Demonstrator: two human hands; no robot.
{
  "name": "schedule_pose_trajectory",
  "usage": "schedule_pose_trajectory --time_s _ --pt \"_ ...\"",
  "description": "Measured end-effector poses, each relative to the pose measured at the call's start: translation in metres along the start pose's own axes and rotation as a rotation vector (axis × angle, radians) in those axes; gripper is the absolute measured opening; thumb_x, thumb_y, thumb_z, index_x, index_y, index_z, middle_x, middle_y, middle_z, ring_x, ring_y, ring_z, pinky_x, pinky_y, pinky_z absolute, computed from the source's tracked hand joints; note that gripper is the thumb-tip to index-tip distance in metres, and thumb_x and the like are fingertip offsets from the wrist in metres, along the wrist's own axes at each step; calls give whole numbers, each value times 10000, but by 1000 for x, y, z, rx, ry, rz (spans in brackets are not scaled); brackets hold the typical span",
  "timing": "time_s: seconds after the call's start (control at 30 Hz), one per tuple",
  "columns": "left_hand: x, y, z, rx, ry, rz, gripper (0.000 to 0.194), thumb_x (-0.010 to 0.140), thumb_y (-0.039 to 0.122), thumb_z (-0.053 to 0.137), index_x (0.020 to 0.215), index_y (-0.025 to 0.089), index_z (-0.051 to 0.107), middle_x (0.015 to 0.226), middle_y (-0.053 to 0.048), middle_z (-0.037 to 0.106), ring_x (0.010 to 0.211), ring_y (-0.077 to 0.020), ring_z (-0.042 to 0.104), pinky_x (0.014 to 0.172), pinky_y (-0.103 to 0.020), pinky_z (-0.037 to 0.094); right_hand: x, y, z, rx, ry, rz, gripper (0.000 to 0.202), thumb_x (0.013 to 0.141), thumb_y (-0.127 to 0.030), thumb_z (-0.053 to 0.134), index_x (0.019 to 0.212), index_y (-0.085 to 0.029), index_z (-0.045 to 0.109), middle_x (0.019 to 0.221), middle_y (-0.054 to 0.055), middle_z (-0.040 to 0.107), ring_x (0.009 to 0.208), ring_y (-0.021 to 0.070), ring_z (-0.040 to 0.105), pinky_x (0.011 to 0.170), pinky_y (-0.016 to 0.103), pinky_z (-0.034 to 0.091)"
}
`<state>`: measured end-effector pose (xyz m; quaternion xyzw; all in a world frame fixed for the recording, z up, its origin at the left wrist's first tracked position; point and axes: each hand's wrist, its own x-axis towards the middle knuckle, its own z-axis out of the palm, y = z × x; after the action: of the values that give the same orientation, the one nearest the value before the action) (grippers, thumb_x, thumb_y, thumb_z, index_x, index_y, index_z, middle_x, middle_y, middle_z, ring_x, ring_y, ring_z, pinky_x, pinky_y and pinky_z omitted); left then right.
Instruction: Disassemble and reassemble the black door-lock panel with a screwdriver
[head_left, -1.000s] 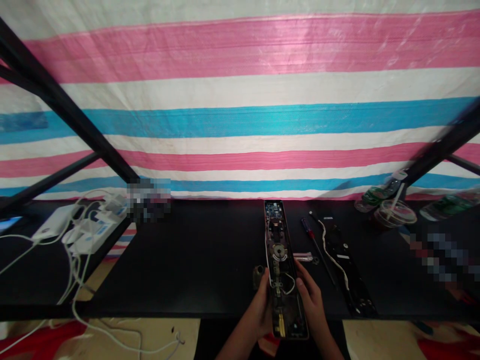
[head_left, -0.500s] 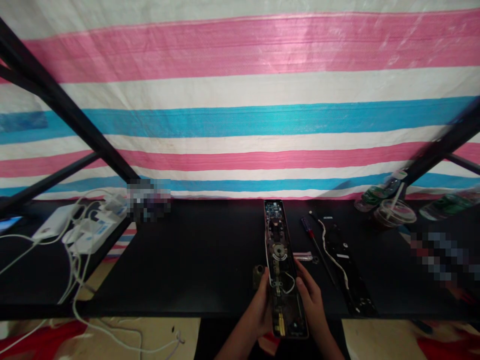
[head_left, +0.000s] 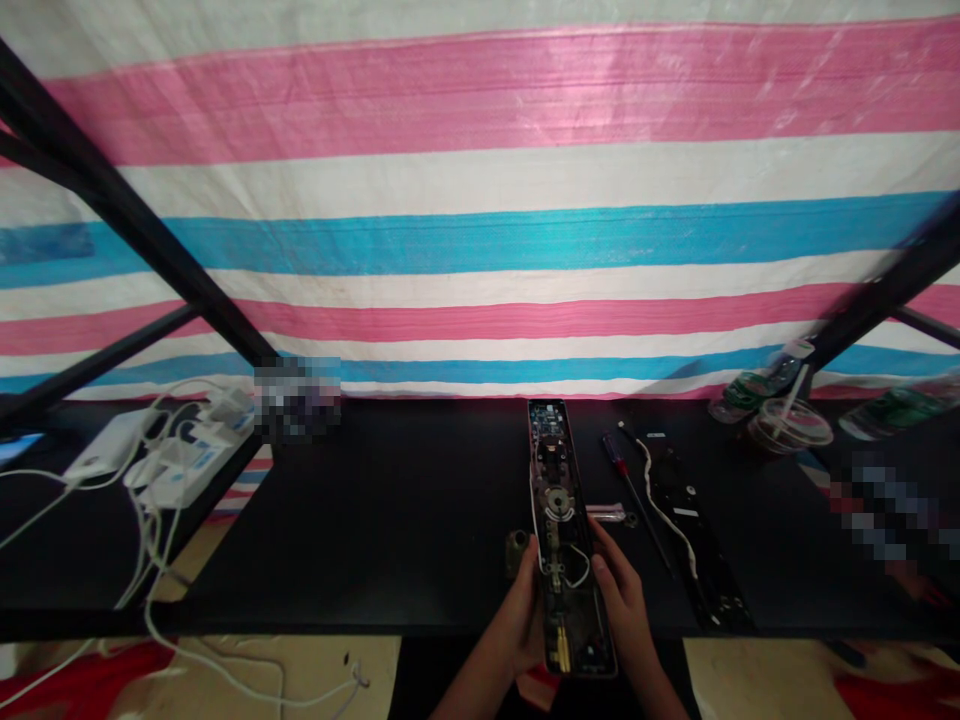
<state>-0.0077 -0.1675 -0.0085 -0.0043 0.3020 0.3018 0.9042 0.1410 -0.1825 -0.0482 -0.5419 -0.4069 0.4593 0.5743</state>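
Observation:
Between my two hands is an electronic door lock panel [head_left: 557, 500], long and narrow, its inner side facing up with a circuit board at the far end, a round metal hub midway and brass-coloured posts at the near end. My left hand [head_left: 523, 610] grips its left edge, while my right hand [head_left: 621, 585] is closed on the right edge. A small metal part [head_left: 516, 553] lies just left of the panel. To the right are a wrench [head_left: 611, 514], a screwdriver [head_left: 636, 500] with a dark handle, and a long black cover [head_left: 694, 540] with a white cable [head_left: 670, 522] along it.
A lidded drink cup [head_left: 789, 428] and plastic bottles [head_left: 742, 395] stand at the back right. On the left, a white power strip [head_left: 187, 465] trails tangled cords. Black metal posts [head_left: 165, 250] frame the black table [head_left: 360, 540], with a striped tarp [head_left: 525, 235] behind.

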Motion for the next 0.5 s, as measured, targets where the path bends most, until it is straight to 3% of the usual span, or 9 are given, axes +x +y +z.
schedule_pose_trajectory --time_s 0.3,0.5 --pt "0 1 1 -16 12 -21 740 937 706 401 1152 72 715 948 -157 794 926 -302 747 894 -382 529 0 0 0 -17 20 -19 516 892 -543 652 1314 -248 674 1359 111 666 1246 303 632 1039 441 522" --pt "-2 1 3 -9 6 -5 718 921 704 448 1112 71 728 933 -160 794 936 -309 746 888 -382 535 0 0 1 -38 6 -25 523 904 -544 633 1334 -248 659 1352 117 670 1225 309 647 1031 456 529"
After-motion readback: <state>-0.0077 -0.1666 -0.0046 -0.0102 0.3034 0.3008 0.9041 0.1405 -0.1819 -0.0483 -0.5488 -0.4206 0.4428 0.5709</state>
